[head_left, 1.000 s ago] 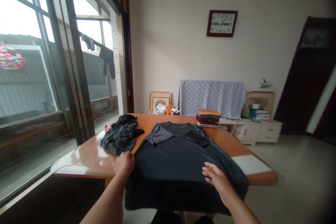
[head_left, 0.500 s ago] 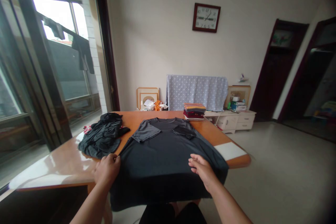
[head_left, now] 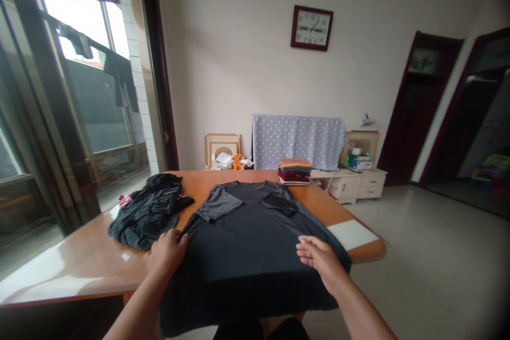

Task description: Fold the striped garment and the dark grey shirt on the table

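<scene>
A black T-shirt lies spread out face up, its collar toward the far side. Its two short sleeves are folded inward over the chest, and its lower part hangs over the near edge of the table. At the shirt's left edge, my left hand is closed, pinching the fabric between thumb and fingers. My right hand hovers over the right half of the shirt with loosely bent fingers and nothing visible in them.
A rumpled heap of dark clothes lies on the wooden table to the left. Folded clothes are stacked at the far edge. A white sheet rests near the right corner. Beyond stands a low white cabinet.
My right hand has shifted a little to the right over the shirt, toward its right edge. My left hand stays at the left edge. The view has moved slightly.
</scene>
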Action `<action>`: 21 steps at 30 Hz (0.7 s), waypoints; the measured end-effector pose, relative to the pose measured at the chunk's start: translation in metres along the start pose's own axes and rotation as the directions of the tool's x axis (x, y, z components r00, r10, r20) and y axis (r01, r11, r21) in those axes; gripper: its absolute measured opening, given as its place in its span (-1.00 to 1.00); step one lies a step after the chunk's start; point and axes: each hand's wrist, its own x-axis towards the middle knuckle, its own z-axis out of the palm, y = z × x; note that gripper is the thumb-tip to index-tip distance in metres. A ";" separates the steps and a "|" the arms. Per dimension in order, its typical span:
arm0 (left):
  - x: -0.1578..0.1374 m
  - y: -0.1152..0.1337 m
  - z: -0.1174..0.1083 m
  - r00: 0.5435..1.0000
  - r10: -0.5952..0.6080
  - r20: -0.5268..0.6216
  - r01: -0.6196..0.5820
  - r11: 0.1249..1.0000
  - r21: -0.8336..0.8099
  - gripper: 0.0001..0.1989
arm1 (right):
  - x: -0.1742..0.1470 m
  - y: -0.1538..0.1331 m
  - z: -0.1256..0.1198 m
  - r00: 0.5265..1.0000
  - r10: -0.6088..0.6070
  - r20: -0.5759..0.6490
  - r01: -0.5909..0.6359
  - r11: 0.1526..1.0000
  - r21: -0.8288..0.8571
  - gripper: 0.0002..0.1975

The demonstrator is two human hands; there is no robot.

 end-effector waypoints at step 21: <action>0.149 0.085 0.049 0.990 0.142 0.002 -0.139 0.975 -0.175 -0.65 | 0.189 -0.043 -0.002 0.990 -0.087 -0.111 0.062 0.975 -0.212 -0.67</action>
